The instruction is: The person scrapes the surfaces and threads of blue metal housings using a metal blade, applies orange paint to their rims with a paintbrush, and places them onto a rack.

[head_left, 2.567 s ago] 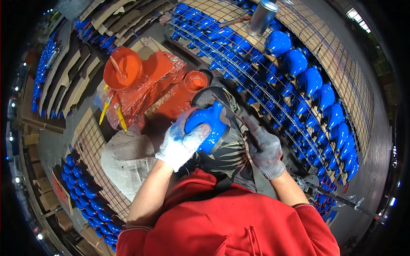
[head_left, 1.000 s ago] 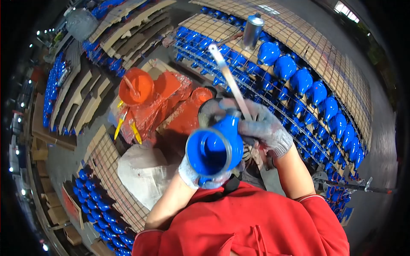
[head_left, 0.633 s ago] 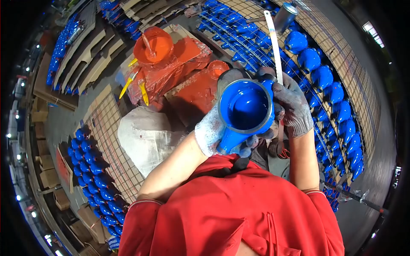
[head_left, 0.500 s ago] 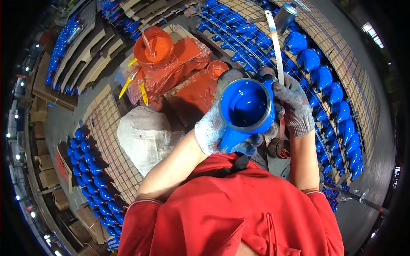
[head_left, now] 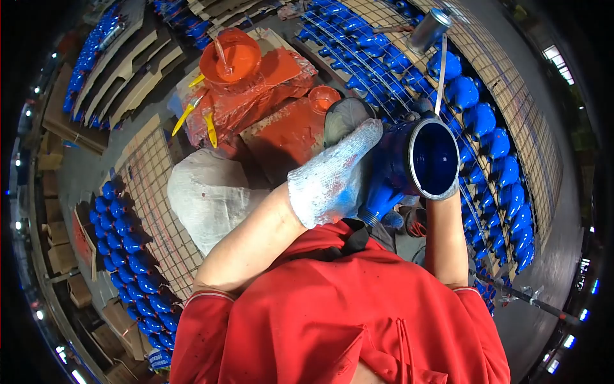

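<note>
A glossy blue hollow fitting (head_left: pixel 389 168) with a wide round mouth is tilted to the right over my lap, its narrow neck pointing down. Against its left side is my left hand (head_left: pixel 332 173) in a white, paint-stained glove, thumb stretched upward and fingers passing beneath the fitting, tips partly visible below. Behind the fitting, my right hand (head_left: pixel 453 191) is mostly hidden; only the glove's edge and dark fingertips show. From behind the fitting's top a thin metal strip (head_left: pixel 441 80) stands up, its lower end hidden at the right hand.
Left of centre stand a red paint bucket (head_left: pixel 230 56), a small red cup (head_left: pixel 324 99) and yellow-handled brushes (head_left: pixel 212 130). Wire racks (head_left: pixel 148 192) flank me, with rows of blue parts (head_left: pixel 504 169) beside them. A metal can (head_left: pixel 430 29) stands on the right rack.
The fitting has moved right, and its mouth has turned rightward. The metal strip has shifted right with it. My left thumb has come up beside the fitting; my right hand is now largely hidden.
</note>
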`<state>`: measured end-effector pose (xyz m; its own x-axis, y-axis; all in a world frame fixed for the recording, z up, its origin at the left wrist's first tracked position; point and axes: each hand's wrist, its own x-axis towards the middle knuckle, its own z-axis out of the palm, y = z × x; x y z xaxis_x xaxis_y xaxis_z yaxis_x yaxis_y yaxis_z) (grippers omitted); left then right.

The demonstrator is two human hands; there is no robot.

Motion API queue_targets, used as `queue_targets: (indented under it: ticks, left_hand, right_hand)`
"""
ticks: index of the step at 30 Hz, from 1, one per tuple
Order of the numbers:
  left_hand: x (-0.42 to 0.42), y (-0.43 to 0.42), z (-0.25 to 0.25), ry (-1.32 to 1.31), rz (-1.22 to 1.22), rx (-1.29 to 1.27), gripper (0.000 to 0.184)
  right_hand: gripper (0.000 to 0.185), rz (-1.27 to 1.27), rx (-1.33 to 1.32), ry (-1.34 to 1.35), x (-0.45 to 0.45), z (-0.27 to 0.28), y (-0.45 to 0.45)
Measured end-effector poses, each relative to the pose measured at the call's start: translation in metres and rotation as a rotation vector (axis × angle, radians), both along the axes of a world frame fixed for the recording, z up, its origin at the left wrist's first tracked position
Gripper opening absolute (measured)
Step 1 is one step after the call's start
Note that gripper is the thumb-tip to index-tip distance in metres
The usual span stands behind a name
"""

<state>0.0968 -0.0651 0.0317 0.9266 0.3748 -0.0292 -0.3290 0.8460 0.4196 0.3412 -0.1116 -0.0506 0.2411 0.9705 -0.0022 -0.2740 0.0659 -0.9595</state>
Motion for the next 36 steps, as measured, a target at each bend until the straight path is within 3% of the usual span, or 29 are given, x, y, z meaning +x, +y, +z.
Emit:
queue_targets:
  ticks: [1, 2, 4, 5, 8, 10, 12, 19, 22, 24, 26, 28, 29, 30, 32, 36]
  left_hand:
    - [0.0, 0.0, 0.001, 0.008, -0.001, 0.007, 0.052]
    - [0.0, 0.0, 0.002, 0.015, -0.001, 0.014, 0.052]
    - [-0.001, 0.0, 0.002, 0.033, 0.001, 0.028, 0.052]
    - [-0.002, 0.0, 0.003, 0.042, 0.003, 0.036, 0.052]
    - [-0.004, 0.001, 0.003, 0.074, 0.006, 0.061, 0.052]
    - [-0.012, 0.01, -0.007, 0.008, -0.067, 0.014, 0.06]
    - [-0.011, 0.013, -0.011, 0.176, 0.0, 0.075, 0.064]
    - [-0.016, 0.017, -0.022, 0.131, 0.002, -0.033, 0.069]
    - [-0.012, 0.019, -0.017, 0.223, 0.1, 0.155, 0.072]
    - [-0.007, 0.023, -0.027, 0.26, 0.313, 0.541, 0.078]
    - [-0.021, 0.021, -0.046, 0.874, 0.568, 1.14, 0.084]
    - [-0.02, 0.012, -0.047, 0.9, 0.958, 1.592, 0.076]
    - [-0.022, 0.014, -0.047, 0.871, 1.03, 1.749, 0.071]
    - [-0.02, 0.02, -0.05, 0.719, 1.021, 1.735, 0.061]
    - [-0.019, 0.015, -0.053, 0.859, 0.893, 1.691, 0.05]
    - [-0.016, 0.02, -0.063, 0.83, 0.926, 1.66, 0.036]
  right_hand:
    - [0.036, -0.1, 0.019, -0.663, 0.001, -0.002, -0.003]
    - [0.036, -0.102, 0.018, -0.665, 0.002, -0.003, -0.003]
    - [0.036, 0.099, 0.069, 0.57, 0.0, 0.002, -0.001]
    - [0.038, 0.002, 0.072, 0.151, -0.003, 0.006, -0.005]
    - [0.04, -0.166, -0.108, 0.338, -0.033, 0.052, 0.004]
    - [0.039, -0.052, -0.07, 0.219, -0.03, 0.055, 0.005]
    - [0.039, 0.009, -0.146, 0.13, -0.037, 0.072, 0.004]
    - [0.045, -0.067, -0.217, -0.03, -0.039, 0.071, 0.007]
    - [0.043, -0.079, -0.18, -0.005, -0.043, 0.074, 0.008]
    - [0.037, -0.122, -0.253, -0.057, -0.047, 0.072, 0.009]
    - [0.032, -0.126, -0.258, -0.045, -0.05, 0.066, 0.013]
    - [0.03, -0.088, -0.28, -0.033, -0.052, 0.062, 0.017]
    - [0.029, -0.083, -0.287, -0.007, -0.055, 0.063, 0.017]
    - [0.03, -0.046, -0.286, -0.01, -0.055, 0.061, 0.019]
    - [0.032, -0.049, -0.34, -0.056, -0.058, 0.053, 0.022]
    - [0.036, -0.031, -0.319, -0.034, -0.062, 0.045, 0.03]
